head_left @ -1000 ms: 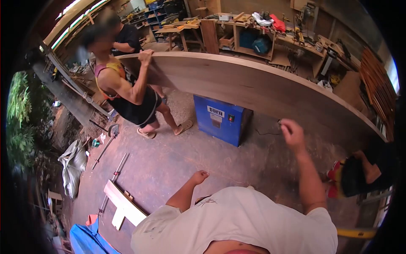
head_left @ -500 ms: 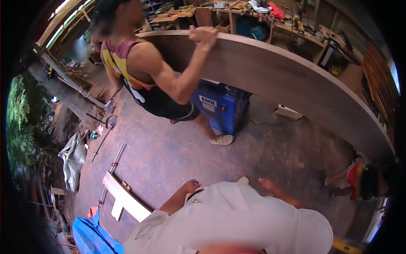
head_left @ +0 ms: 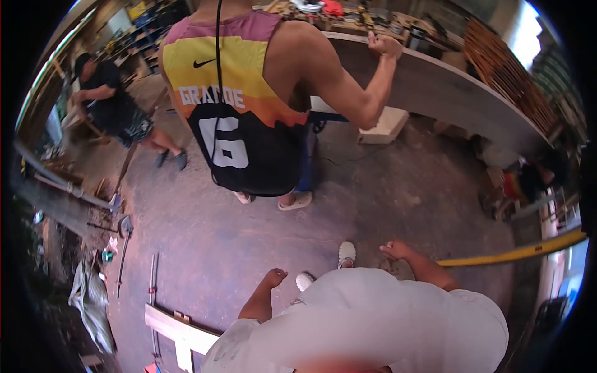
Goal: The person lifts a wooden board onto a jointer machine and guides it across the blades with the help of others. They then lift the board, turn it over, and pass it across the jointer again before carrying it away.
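My left hand [head_left: 275, 278] hangs at my side with its fingers curled in, and nothing shows in it. My right hand [head_left: 395, 250] hangs on the other side, also curled with the thumb forward, and touches nothing. My light shoes show between them on the floor. Ahead, a co-worker in a colourful sleeveless jersey [head_left: 239, 105] stands with their back to me. That person's raised right hand [head_left: 385, 46] grips the top edge of a long, wide wooden board [head_left: 448, 84] standing on its edge.
A pale wooden frame piece [head_left: 186, 332] and a bar clamp [head_left: 153, 283] lie at lower left. A yellow bar [head_left: 516, 250] extends at right. A pale box [head_left: 385, 126] stands beneath the board. Another person [head_left: 106, 93] is at left; one more [head_left: 525, 180] crouches at far right.
The jersey-wearing co-worker now appears larger and turned away from me, still holding the board. My view has shifted, bringing my feet, the yellow bar and a person at left into sight.
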The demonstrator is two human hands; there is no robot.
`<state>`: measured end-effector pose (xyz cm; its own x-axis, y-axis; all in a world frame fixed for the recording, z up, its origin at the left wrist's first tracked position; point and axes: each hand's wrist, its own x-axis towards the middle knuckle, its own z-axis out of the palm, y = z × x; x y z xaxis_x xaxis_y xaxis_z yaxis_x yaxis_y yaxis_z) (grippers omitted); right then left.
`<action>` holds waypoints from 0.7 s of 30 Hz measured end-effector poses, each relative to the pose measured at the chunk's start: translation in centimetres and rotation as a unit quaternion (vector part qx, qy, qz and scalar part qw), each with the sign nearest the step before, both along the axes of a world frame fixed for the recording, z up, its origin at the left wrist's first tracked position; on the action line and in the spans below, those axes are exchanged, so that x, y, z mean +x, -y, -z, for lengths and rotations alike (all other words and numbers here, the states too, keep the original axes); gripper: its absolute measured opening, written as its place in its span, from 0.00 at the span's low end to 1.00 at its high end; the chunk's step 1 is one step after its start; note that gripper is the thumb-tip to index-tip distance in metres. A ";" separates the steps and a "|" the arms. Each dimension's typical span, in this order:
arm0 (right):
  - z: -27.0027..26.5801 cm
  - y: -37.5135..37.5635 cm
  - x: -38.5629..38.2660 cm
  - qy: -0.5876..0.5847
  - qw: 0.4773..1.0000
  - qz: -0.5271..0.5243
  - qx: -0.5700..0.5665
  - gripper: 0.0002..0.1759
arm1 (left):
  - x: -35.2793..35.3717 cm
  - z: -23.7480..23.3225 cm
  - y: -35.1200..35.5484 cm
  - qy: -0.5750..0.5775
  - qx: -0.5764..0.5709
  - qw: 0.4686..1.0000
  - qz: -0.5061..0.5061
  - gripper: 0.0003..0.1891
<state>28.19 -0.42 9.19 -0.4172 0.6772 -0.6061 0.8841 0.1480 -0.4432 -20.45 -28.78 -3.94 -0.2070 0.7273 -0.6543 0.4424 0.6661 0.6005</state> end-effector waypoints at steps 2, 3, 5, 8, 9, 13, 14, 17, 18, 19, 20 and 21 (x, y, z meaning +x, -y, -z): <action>-0.3 1.4 1.2 -0.020 0.999 0.029 -0.002 0.35 | 0.5 0.3 0.5 0.003 -0.043 0.999 0.013 0.32; -0.8 2.4 1.2 -0.044 0.998 0.041 0.001 0.35 | 0.6 -0.2 1.1 0.011 -0.041 0.999 0.025 0.31; -1.5 2.9 2.5 -0.039 0.998 0.042 0.009 0.35 | 1.6 -2.2 0.6 0.022 -0.044 0.998 0.036 0.31; -1.1 3.1 4.8 -0.005 0.999 0.041 0.009 0.35 | 2.5 -2.8 -0.9 0.019 -0.054 0.997 0.047 0.32; -0.7 2.8 5.7 0.027 0.999 0.043 -0.004 0.36 | 2.9 -3.0 -1.6 0.013 -0.049 0.997 0.049 0.32; 2.4 -0.7 9.5 0.040 0.997 0.050 -0.031 0.35 | 4.8 -3.4 -6.2 -0.027 -0.036 0.996 0.070 0.33; 3.9 -1.3 10.5 -0.008 0.996 0.076 -0.049 0.34 | 5.6 -3.5 -7.1 -0.032 -0.039 0.996 0.070 0.33; 7.1 -3.1 13.1 -0.066 0.989 0.104 -0.077 0.34 | 8.6 -4.3 -11.2 -0.036 -0.044 0.997 0.049 0.32; 7.6 -3.9 13.8 -0.073 0.988 0.108 -0.088 0.33 | 9.9 -4.8 -12.6 -0.020 -0.027 0.998 0.046 0.33; 8.0 -5.0 14.7 -0.076 0.988 0.105 -0.088 0.33 | 11.3 -5.2 -14.2 -0.004 -0.010 0.999 0.041 0.33; 7.4 -5.6 15.3 -0.061 0.987 0.103 -0.112 0.33 | 12.8 -5.8 -15.6 -0.006 -0.013 0.999 0.038 0.33; 7.3 -6.1 16.0 -0.044 0.985 0.099 -0.137 0.32 | 14.4 -6.3 -17.0 -0.011 0.003 0.999 0.049 0.33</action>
<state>44.19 5.63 1.89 -0.3528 0.5668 -0.7445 0.8395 -0.1596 -0.5193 -6.00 -11.81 2.39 -0.1484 0.7483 -0.6466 0.5183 0.6157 0.5935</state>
